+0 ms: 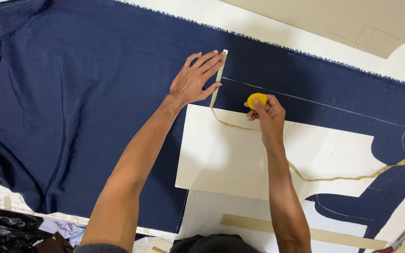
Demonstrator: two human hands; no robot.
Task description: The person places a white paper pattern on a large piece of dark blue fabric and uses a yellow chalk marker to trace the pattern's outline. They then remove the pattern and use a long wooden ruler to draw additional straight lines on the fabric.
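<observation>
On a white cutting table (268, 28), a length of navy blue fabric (71, 93) lies spread flat, its frayed upper edge running diagonally toward the right. The left hand (194, 80) rests palm down on the fabric with fingers extended and slightly spread; it grasps nothing, but its fingertips (219, 58) press the upper end of a yellow measuring tape (218, 79) against the cloth. From there the tape runs down along the hand's right side, curves across a white paper pattern piece (226, 154) lying on the fabric, passes under the right forearm, and trails off toward the right edge of the view. The right hand (268, 112) is closed around a round yellow piece of tailor's chalk (256, 100), pinched between thumb and fingers, its edge touching the fabric just above the pattern's upper edge. A thin chalk line (333, 107) extends from near the tape rightward across the cloth. A tan paper pattern (352, 18) lies at upper right; red-handled scissors (397, 241) sit at the lower right corner; a tan strip (305, 232) lies below the white pattern.
</observation>
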